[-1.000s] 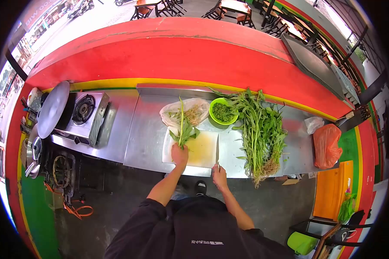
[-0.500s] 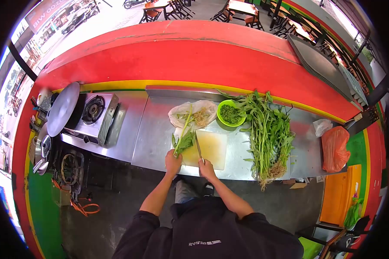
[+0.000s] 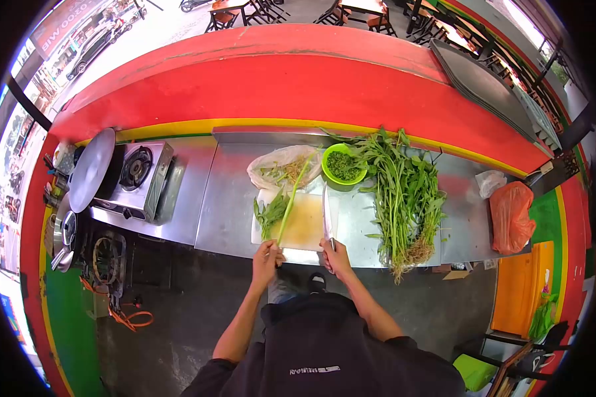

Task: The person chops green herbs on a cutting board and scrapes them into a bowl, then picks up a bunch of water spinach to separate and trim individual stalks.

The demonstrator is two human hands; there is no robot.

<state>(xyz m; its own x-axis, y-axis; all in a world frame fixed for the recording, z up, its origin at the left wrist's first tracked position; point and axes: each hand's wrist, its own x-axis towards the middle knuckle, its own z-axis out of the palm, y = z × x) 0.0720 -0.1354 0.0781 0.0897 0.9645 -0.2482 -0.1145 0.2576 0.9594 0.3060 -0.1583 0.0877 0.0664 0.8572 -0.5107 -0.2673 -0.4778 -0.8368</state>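
Observation:
My left hand (image 3: 266, 259) is closed on leafy green stems (image 3: 287, 218) at the near edge of the cutting board (image 3: 306, 215). One long pale stalk points up and away from it, and leaves spread to its left. In my right hand (image 3: 336, 257) is the handle of a knife (image 3: 326, 212), its blade pointing away over the board's right side. Behind the board lies a clear plastic bag (image 3: 261, 165) with roots and stem scraps. A green bowl (image 3: 343, 175) of chopped greens stands beside it. A large bunch of leafy greens with roots (image 3: 407, 205) lies to the right.
On the left are a gas stove (image 3: 137, 175) and a large round metal lid (image 3: 94, 171). A red plastic bag (image 3: 512, 218) sits at the counter's right end. Dark trays (image 3: 483, 86) rest on the red wall (image 3: 278, 89) behind the steel counter (image 3: 218, 198).
The stems in my left hand have spread apart, with a long stalk now angled up to the right. The knife has moved right, away from the leaves. The whole view has shifted slightly.

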